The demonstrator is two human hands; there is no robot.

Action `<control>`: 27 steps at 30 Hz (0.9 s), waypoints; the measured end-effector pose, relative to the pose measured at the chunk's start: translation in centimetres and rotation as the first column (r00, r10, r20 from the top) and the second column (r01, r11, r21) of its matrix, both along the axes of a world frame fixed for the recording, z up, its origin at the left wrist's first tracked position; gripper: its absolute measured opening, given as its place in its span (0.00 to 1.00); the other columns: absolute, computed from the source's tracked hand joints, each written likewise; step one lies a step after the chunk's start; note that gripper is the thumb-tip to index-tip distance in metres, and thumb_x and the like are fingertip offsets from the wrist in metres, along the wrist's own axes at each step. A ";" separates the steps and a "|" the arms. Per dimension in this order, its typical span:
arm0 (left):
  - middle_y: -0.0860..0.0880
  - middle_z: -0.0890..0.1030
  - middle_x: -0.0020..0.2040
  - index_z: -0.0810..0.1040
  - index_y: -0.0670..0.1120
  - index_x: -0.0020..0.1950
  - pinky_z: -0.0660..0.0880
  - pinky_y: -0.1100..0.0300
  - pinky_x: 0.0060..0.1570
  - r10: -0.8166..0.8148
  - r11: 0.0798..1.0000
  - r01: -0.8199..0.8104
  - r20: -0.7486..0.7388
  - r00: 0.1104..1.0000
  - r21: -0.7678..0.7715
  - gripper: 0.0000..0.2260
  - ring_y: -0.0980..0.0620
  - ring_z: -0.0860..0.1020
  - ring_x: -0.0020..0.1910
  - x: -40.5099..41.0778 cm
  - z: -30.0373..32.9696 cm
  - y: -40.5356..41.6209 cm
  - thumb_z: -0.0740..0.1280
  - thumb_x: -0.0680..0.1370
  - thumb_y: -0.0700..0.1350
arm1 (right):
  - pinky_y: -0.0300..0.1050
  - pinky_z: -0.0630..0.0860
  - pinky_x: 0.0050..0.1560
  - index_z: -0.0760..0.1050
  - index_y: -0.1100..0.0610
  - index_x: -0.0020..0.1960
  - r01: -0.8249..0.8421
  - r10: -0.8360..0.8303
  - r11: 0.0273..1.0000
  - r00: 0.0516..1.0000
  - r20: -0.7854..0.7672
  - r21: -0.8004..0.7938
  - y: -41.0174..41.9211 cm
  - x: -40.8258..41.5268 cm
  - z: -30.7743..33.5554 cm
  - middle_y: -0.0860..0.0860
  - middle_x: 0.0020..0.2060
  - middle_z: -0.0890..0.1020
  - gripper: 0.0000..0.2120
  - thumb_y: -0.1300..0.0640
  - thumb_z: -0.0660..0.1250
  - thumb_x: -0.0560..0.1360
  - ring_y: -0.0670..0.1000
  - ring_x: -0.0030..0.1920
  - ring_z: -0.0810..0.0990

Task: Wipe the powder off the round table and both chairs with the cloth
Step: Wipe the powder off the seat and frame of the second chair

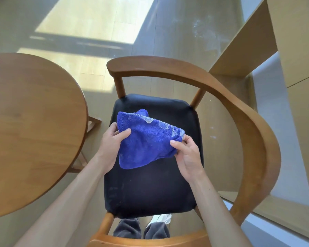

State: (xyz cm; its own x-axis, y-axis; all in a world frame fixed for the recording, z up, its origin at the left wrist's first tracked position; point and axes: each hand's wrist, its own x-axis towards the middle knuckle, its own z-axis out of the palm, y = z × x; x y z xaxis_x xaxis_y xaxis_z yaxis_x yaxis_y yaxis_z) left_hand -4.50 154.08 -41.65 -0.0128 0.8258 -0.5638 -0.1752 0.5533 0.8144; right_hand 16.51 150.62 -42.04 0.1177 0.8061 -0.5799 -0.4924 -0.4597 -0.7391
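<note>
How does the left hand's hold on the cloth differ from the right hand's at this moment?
The left hand grips the blue cloth at its left edge, thumb laid flat over the top; the right hand pinches the right edge with thumb and fingertips. The white powder smears run along the cloth's top edge to the right hand's corner; the left hand's part looks clean. Both hold the cloth up over the chair's black seat.

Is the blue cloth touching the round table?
Apart. The head view shows the blue cloth over the chair seat, with floor between it and the round table.
</note>
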 end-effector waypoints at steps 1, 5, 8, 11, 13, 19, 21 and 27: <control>0.47 0.83 0.48 0.74 0.40 0.56 0.75 0.54 0.52 0.015 1.000 -0.015 -0.013 1.000 -0.001 0.07 0.50 0.81 0.48 0.1 0.0 0.0 0.65 0.79 0.39 | 0.44 0.77 0.48 0.72 0.64 0.54 -0.008 0.008 1.000 0.999 -0.042 0.003 0.1 0.2 0.2 0.56 0.46 0.81 0.12 0.73 0.65 0.72 0.53 0.47 0.80; 0.48 0.82 0.43 0.74 0.46 0.47 0.75 0.56 0.46 0.077 0.997 -0.079 -0.095 0.993 -0.017 0.02 0.49 0.80 0.44 0.9 -0.2 0.2 0.67 0.78 0.41 | 0.45 0.79 0.52 0.76 0.67 0.59 -0.199 0.195 0.980 0.965 -0.174 -0.010 0.4 0.7 1.5 0.59 0.53 0.83 0.18 0.66 0.69 0.70 0.55 0.52 0.82; 0.46 0.81 0.45 0.73 0.48 0.46 0.75 0.54 0.44 0.107 0.993 -0.112 -0.178 0.978 -0.022 0.04 0.47 0.79 0.45 1.2 -0.4 0.3 0.68 0.78 0.43 | 0.45 0.78 0.55 0.77 0.63 0.60 -0.303 0.303 0.953 0.953 -0.016 0.028 0.6 1.2 2.2 0.57 0.56 0.83 0.13 0.65 0.67 0.75 0.54 0.55 0.82; 0.47 0.82 0.50 0.75 0.49 0.51 0.78 0.51 0.48 0.105 0.994 -0.109 -0.193 0.976 -0.009 0.04 0.48 0.81 0.50 1.5 -0.1 0.3 0.69 0.78 0.44 | 0.47 0.77 0.59 0.78 0.57 0.60 -0.395 0.376 0.916 0.906 0.194 0.072 1.1 1.6 2.9 0.53 0.56 0.84 0.13 0.59 0.67 0.76 0.53 0.58 0.81; 0.49 0.82 0.52 0.76 0.49 0.52 0.80 0.49 0.52 0.088 0.996 -0.086 -0.211 0.973 0.020 0.05 0.51 0.81 0.52 1.7 0.2 0.3 0.69 0.77 0.44 | 0.52 0.77 0.60 0.78 0.55 0.59 -0.383 0.355 0.918 0.910 0.214 0.108 1.7 1.8 3.8 0.53 0.56 0.84 0.13 0.55 0.66 0.75 0.54 0.58 0.81; 0.41 0.76 0.58 0.77 0.45 0.50 0.73 0.50 0.61 0.029 0.996 0.013 -0.461 0.887 0.088 0.09 0.48 0.77 0.55 2.3 0.1 0.7 0.69 0.76 0.50 | 0.47 0.78 0.52 0.78 0.56 0.55 -0.301 0.280 0.943 0.948 0.149 0.142 3.6 2.0 5.7 0.52 0.51 0.84 0.10 0.55 0.66 0.75 0.52 0.53 0.82; 0.41 0.77 0.56 0.76 0.46 0.47 0.74 0.51 0.56 0.018 0.996 0.025 -0.474 0.881 0.085 0.08 0.48 0.78 0.51 2.4 0.2 0.9 0.68 0.77 0.50 | 0.46 0.79 0.50 0.78 0.60 0.57 -0.313 0.305 0.938 0.949 0.078 0.149 3.9 1.9 6.3 0.54 0.51 0.84 0.12 0.58 0.67 0.74 0.53 0.52 0.82; 0.50 0.76 0.59 0.73 0.56 0.51 0.73 0.59 0.54 -0.103 0.992 0.122 -0.473 0.875 0.010 0.03 0.61 0.76 0.51 3.4 1.6 1.2 0.65 0.79 0.49 | 0.48 0.79 0.51 0.74 0.68 0.61 -0.297 0.310 0.944 0.948 -0.074 0.145 3.9 0.9 7.7 0.59 0.51 0.81 0.18 0.66 0.66 0.72 0.56 0.51 0.81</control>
